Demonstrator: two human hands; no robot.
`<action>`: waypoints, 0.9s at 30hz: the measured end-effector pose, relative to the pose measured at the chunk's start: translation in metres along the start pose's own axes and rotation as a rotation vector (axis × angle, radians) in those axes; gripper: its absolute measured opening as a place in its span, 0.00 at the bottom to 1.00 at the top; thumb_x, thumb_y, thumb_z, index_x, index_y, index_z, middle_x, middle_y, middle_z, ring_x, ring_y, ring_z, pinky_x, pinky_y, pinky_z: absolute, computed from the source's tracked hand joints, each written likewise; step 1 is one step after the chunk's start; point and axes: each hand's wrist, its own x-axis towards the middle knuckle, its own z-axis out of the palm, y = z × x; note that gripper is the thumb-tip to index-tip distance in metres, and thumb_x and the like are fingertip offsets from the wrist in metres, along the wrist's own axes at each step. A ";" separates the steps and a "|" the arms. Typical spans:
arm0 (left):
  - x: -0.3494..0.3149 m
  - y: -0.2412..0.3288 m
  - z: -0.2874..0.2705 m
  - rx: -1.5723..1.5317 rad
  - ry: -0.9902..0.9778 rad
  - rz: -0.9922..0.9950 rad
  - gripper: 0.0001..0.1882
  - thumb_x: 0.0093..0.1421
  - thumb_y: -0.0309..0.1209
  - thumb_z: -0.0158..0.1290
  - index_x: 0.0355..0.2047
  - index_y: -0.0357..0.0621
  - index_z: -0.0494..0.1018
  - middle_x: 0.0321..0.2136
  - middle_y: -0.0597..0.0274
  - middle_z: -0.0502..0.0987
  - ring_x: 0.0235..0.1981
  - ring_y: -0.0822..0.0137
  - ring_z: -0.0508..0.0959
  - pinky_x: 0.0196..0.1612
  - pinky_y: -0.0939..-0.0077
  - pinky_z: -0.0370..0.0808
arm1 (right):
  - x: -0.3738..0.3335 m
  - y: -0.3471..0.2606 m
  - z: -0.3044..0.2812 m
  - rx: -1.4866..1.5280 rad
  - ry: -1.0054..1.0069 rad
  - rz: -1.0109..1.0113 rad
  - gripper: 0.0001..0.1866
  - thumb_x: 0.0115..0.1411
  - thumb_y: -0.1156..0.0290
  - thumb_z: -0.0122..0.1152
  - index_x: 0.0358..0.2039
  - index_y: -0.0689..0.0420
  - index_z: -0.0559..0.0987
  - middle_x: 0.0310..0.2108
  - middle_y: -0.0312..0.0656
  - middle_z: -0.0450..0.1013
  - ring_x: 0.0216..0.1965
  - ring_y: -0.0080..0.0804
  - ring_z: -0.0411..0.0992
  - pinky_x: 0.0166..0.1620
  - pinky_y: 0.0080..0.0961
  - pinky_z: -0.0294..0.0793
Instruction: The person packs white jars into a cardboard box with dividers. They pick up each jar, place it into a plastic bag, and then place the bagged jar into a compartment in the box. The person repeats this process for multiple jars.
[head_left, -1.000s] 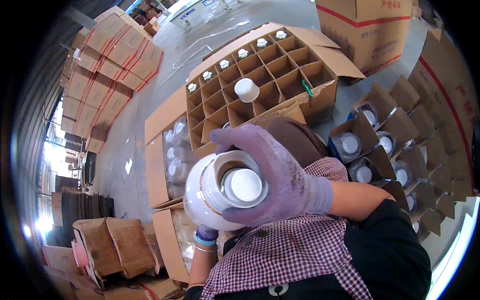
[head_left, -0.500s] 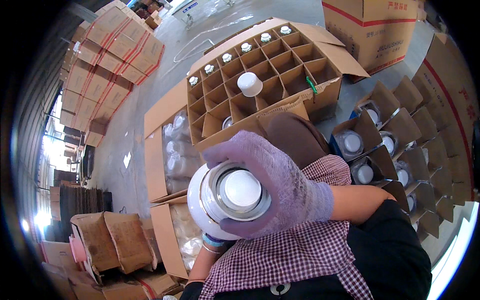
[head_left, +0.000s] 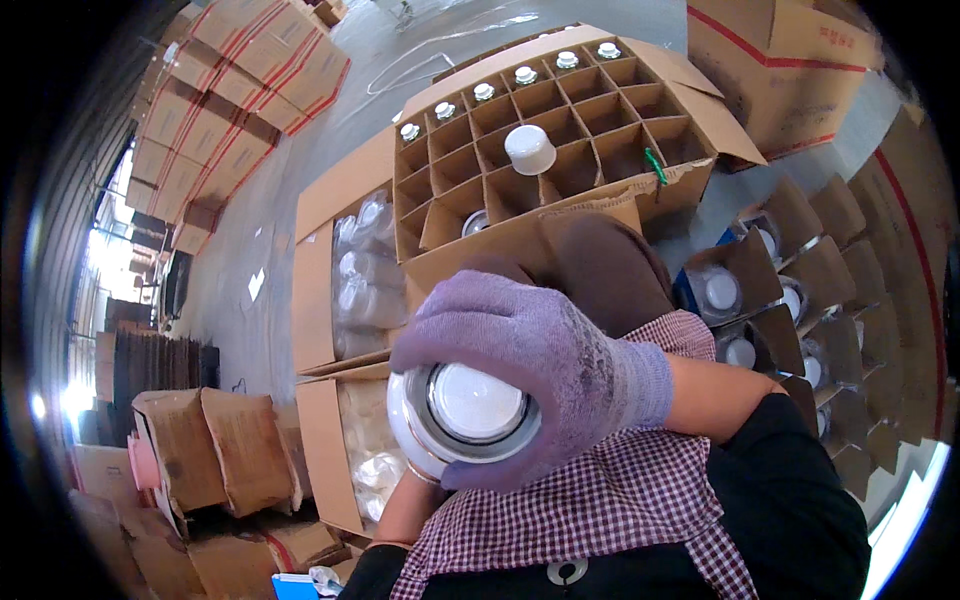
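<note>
A rounded white vacuum flask (head_left: 408, 436) stands top up in front of my lap, its metal collar ringing a flat white stopper (head_left: 482, 402). My right hand (head_left: 520, 345), in a purple-grey knit glove, is closed round the flask's upper part, fingers on the far side and thumb on the near side. My left forearm (head_left: 402, 508) reaches up behind the flask; the left hand itself is hidden below it. Beyond my knees is a divided carton (head_left: 432, 270), with a white cup-shaped cap (head_left: 530, 149) resting on its dividers.
Several white-topped bottles (head_left: 525, 75) fill the divided carton's far row. A green tie (head_left: 655, 166) hangs at its right corner. Plastic-wrapped pieces (head_left: 370, 285) lie in open cartons to the left. At right are wrapped white-topped items (head_left: 720, 292) between cardboard dividers. Stacked cartons (head_left: 225, 120) stand far left.
My right hand has shifted further over the flask's top and covers more of its far rim. The flask appears turned more upright. The whole view has shifted slightly.
</note>
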 end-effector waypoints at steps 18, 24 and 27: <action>-0.037 -0.014 -0.128 -0.153 0.070 -0.047 0.37 0.68 0.53 0.53 0.69 0.46 0.60 0.61 0.56 0.71 0.62 0.59 0.70 0.62 0.60 0.69 | 0.042 0.146 0.005 0.163 -0.395 0.188 0.33 0.50 0.55 0.74 0.56 0.54 0.78 0.52 0.47 0.73 0.57 0.47 0.71 0.60 0.39 0.69; -0.015 -0.010 -0.133 -0.107 0.295 0.057 0.33 0.69 0.50 0.54 0.67 0.45 0.62 0.58 0.58 0.73 0.55 0.61 0.74 0.55 0.65 0.72 | -0.005 0.310 -0.118 -1.173 -0.492 0.937 0.32 0.56 0.62 0.66 0.62 0.37 0.73 0.62 0.51 0.63 0.60 0.64 0.66 0.62 0.55 0.69; -0.012 -0.007 -0.143 -0.174 0.341 0.205 0.35 0.69 0.50 0.53 0.68 0.44 0.60 0.61 0.56 0.70 0.60 0.57 0.72 0.60 0.61 0.70 | 0.008 0.286 -0.095 -0.708 -0.434 0.734 0.36 0.50 0.76 0.70 0.59 0.41 0.71 0.61 0.50 0.62 0.57 0.59 0.70 0.61 0.47 0.73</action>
